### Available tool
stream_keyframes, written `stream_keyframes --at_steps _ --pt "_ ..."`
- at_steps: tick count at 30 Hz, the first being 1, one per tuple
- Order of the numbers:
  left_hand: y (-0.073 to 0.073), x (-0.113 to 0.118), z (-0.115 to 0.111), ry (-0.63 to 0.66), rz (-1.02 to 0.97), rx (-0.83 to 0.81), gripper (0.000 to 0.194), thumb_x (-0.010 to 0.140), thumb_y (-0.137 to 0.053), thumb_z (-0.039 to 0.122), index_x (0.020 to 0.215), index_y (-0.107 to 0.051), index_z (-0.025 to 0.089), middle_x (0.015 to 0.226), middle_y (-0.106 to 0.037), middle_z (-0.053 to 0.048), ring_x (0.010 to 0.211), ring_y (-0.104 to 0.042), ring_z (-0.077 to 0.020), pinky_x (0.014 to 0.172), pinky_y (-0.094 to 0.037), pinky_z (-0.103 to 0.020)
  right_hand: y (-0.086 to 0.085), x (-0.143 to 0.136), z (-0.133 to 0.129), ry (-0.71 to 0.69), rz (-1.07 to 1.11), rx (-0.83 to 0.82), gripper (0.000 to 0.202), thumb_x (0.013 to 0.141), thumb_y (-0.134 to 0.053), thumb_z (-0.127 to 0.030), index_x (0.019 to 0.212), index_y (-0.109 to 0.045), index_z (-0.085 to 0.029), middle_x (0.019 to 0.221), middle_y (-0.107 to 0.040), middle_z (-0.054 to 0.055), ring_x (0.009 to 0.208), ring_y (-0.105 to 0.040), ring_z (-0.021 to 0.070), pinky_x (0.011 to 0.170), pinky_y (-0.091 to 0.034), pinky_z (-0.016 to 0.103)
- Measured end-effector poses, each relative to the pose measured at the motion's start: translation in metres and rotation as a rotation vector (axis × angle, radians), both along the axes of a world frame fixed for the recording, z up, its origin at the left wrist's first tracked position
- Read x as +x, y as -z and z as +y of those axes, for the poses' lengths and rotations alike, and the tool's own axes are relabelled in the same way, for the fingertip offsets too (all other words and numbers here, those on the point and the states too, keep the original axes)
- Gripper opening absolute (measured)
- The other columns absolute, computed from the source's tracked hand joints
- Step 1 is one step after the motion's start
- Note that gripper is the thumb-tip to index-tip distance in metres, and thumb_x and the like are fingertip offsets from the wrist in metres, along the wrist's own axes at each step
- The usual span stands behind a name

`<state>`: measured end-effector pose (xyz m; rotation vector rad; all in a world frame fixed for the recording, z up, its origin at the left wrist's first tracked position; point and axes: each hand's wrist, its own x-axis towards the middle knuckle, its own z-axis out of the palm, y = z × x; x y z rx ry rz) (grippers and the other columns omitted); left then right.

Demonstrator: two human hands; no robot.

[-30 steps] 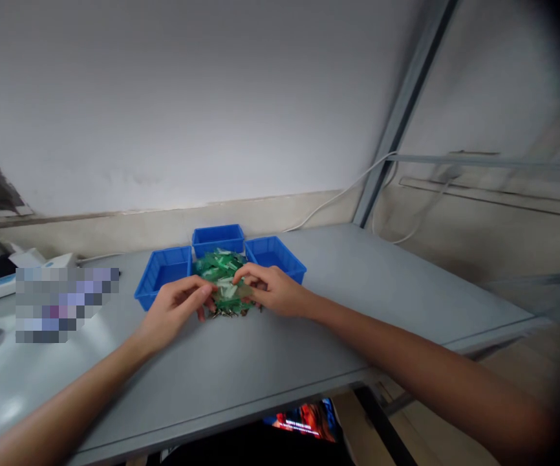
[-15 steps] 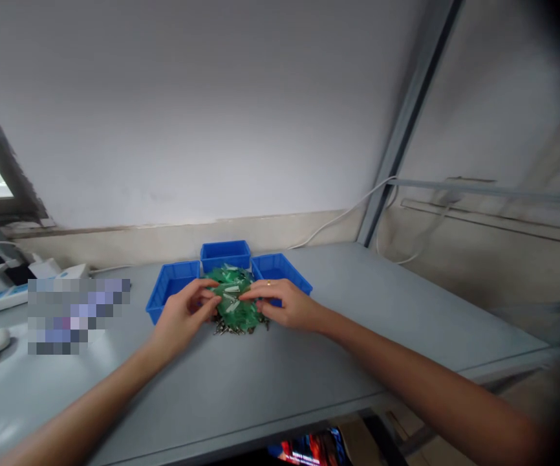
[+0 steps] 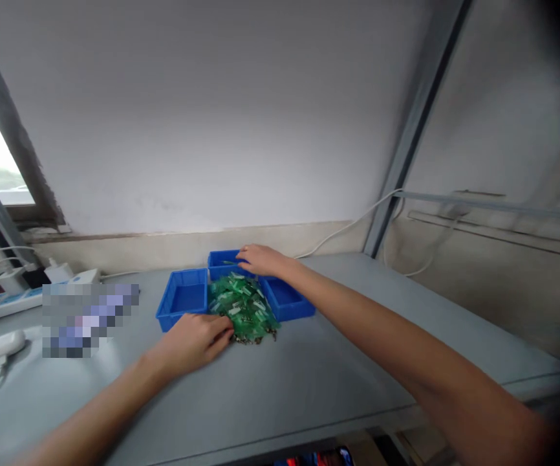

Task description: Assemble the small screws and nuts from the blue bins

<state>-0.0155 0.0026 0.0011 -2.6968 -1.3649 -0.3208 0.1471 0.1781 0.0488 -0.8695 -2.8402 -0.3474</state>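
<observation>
"Resting at the near left edge of the green pile (image 3: 241, 301): the left hand (image 3: 205, 340). Fingers bent, tips against the pile. Gripping?"

"Cannot tell; the fingertips are partly hidden. And the right hand (image 3: 258, 259)?"

"Beyond the pile's far side, at the rear bin (image 3: 219, 255). Thumb and fingers bent close together. A small green piece (image 3: 229, 262) shows just beside the tips; whether it is pinched, cannot tell."

"So the pile lies between the hands: right of the left hand, nearer the wearer than the right. Composition?"

"Translucent green pieces with whitish strips; metallic bits (image 3: 251, 340) along the near edge. All on the grey counter (image 3: 309, 375)."

"Other bins?"

"Left bin (image 3: 180, 317) just left of the pile, right bin (image 3: 297, 312) just right. Both blue, like the rear one."
</observation>
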Motion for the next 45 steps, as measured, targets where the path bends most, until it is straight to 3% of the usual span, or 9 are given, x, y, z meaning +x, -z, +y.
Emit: stream_keyframes --at_steps 4,8,13,19,22,25,28,34,45 --pt "-0.001 0.002 -0.001 0.071 0.000 0.007 0.024 0.092 -0.035 0.024 0.085 -0.057 0.018 0.071 -0.062 -0.001 0.063 -0.059 -0.0143 0.055 -0.039 -0.024 0.006 0.000 -0.030 0.048 -0.042 -0.031 0.037 0.081 -0.048 -0.043 0.098 -0.063 -0.013 0.095 -0.065 0.014 0.086 -0.060 0.0244 0.067 -0.043 0.031" --pt "0.000 0.001 0.000 0.093 -0.013 0.003 0.024 0.091 -0.035 0.024 0.086 -0.058 0.018 0.070 -0.062 0.000 0.061 -0.059 -0.0142 0.054 -0.039 -0.025 0.015 0.003 -0.055 0.140 -0.085 -0.082 0.023 0.079 -0.049 -0.025 0.090 -0.064 -0.011 0.082 -0.066 0.015 0.067 -0.061 0.0222 0.053 -0.040 0.029" --pt "0.003 0.000 0.001 0.103 0.009 -0.005 0.026 0.092 -0.034 0.025 0.087 -0.058 0.018 0.068 -0.060 0.000 0.060 -0.058 -0.0140 0.054 -0.038 -0.026 0.024 0.005 -0.057 0.187 -0.019 -0.062 0.029 0.075 -0.042 -0.004 0.098 -0.060 -0.010 0.082 -0.065 0.015 0.070 -0.061 0.0211 0.054 -0.038 0.028" --pt "0.002 0.003 -0.001 -0.004 -0.099 -0.075 0.028 0.092 -0.034 0.029 0.087 -0.059 0.018 0.069 -0.060 -0.001 0.061 -0.057 -0.0137 0.057 -0.039 -0.025 0.006 0.025 -0.058 0.143 0.254 -0.045 0.033 0.082 -0.037 -0.009 0.111 -0.052 -0.013 0.091 -0.063 0.011 0.081 -0.059 0.0189 0.065 -0.041 0.028" --pt "-0.002 0.008 -0.003 -0.105 -0.216 -0.130 0.032 0.092 -0.035 0.034 0.080 -0.059 0.017 0.067 -0.059 0.000 0.060 -0.055 -0.0127 0.057 -0.038 -0.025 0.002 0.036 -0.074 -0.043 0.535 -0.216 0.036 0.081 -0.042 -0.012 0.116 -0.050 -0.017 0.092 -0.063 0.006 0.082 -0.057 0.0154 0.070 -0.043 0.027" --pt "-0.006 0.012 -0.005 -0.189 -0.325 -0.162 0.035 0.091 -0.036 0.039 0.075 -0.058 0.017 0.064 -0.058 0.001 0.057 -0.052 -0.0119 0.055 -0.035 -0.024 0.012 0.042 -0.094 -0.155 0.654 -0.507 0.037 0.081 -0.046 -0.016 0.118 -0.047 -0.021 0.093 -0.060 0.003 0.069 -0.056 0.0105 0.062 -0.045 0.024" --pt "-0.007 0.014 -0.004 -0.256 -0.405 -0.196 0.034 0.088 -0.040 0.041 0.072 -0.057 0.017 0.063 -0.058 0.002 0.055 -0.050 -0.0116 0.052 -0.034 -0.023 0.027 0.045 -0.106 -0.178 0.698 -0.694 0.038 0.081 -0.045 -0.018 0.119 -0.046 -0.023 0.091 -0.058 0.002 0.065 -0.055 0.0093 0.057 -0.046 0.023" --pt "-0.001 0.011 0.003 -0.246 -0.640 -0.227 0.024 0.084 -0.046 0.039 0.081 -0.056 0.018 0.057 -0.053 0.004 0.049 -0.047 -0.0100 0.048 -0.037 -0.022 0.044 0.047 -0.103 -0.182 0.780 -0.833 0.043 0.078 -0.049 -0.017 0.120 -0.044 -0.022 0.087 -0.057 0.002 0.067 -0.057 0.0105 0.058 -0.047 0.023" --pt "0.007 0.006 0.006 -0.123 -0.655 -0.245 0.024 0.085 -0.046 0.036 0.073 -0.052 0.016 0.060 -0.050 0.005 0.052 -0.046 -0.0086 0.049 -0.037 -0.020 0.043 0.047 -0.114 -0.124 0.650 -0.693 0.034 0.080 -0.053 -0.032 0.112 -0.053 -0.019 0.083 -0.061 0.002 0.068 -0.054 0.0114 0.062 -0.043 0.025"
